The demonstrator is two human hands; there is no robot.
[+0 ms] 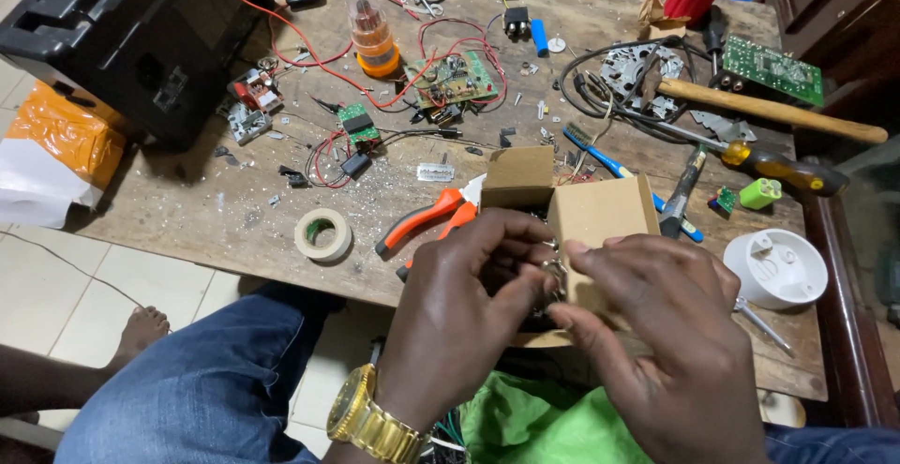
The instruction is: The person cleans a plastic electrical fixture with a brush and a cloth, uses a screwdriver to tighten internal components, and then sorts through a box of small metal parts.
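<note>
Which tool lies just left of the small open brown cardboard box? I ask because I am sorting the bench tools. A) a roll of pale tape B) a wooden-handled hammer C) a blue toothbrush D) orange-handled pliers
D: the orange-handled pliers lie against the left side of the small open brown cardboard box, above the left hand.

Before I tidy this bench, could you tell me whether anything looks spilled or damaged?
Yes: pale shavings and small bits lie scattered over the wooden table near the bare circuit boards. The cardboard box between both hands is open, flaps up.
</note>
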